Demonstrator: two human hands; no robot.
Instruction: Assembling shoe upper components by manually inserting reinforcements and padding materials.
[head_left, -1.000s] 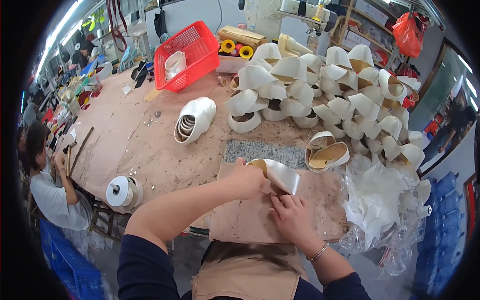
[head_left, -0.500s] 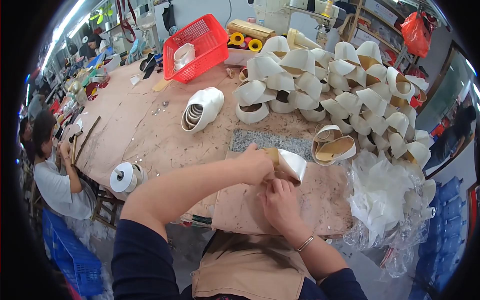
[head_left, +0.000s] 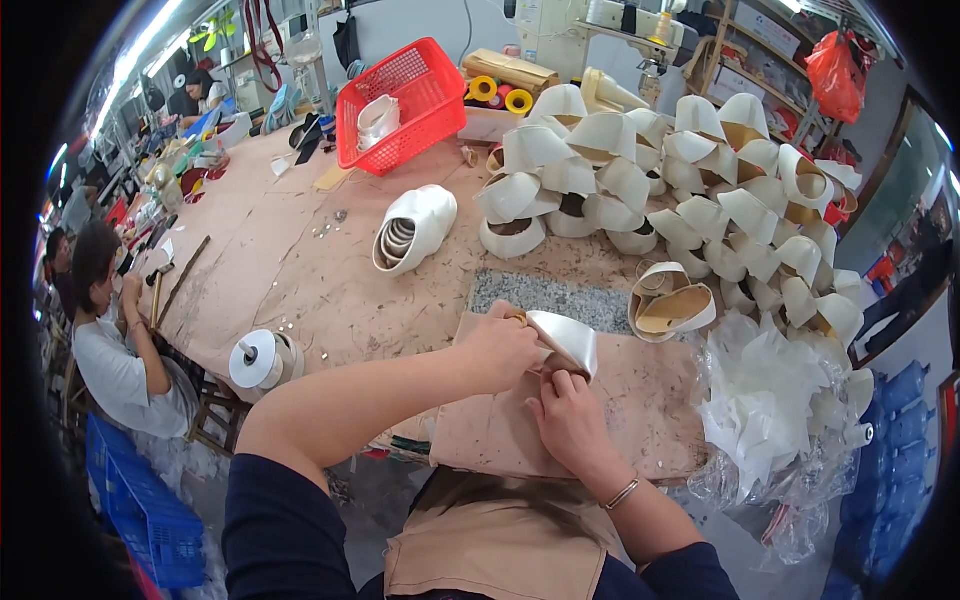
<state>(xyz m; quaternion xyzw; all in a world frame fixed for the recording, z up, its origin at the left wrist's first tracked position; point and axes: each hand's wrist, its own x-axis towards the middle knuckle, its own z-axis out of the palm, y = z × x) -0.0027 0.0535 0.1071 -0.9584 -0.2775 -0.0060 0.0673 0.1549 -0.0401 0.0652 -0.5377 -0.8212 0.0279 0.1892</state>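
A white shoe upper (head_left: 572, 338) with a tan inside is held over the near part of the table. My left hand (head_left: 500, 350) is closed round its left end. The fingers of my right hand (head_left: 572, 420) are bent and pinch its lower edge, close beside the left fingertips. Whatever else may be between the fingers is hidden. Just beyond the hands lies a grey speckled stone slab (head_left: 550, 292). At the slab's right end stands another white upper (head_left: 672, 302), its tan inner side facing up. Several uppers nested in one another (head_left: 415, 230) lie farther left.
White uppers (head_left: 620, 170) are piled high at the back right. A red basket (head_left: 430, 110) stands at the back, a white spool (head_left: 258, 360) near the left edge. Crumpled clear plastic (head_left: 755, 410) lies at right. A co-worker (head_left: 130, 350) sits at left above a blue crate (head_left: 140, 510).
The upper has turned slightly in my hands and sits a little lower and to the left. My right hand has shifted slightly down and right. The whole view has moved a little.
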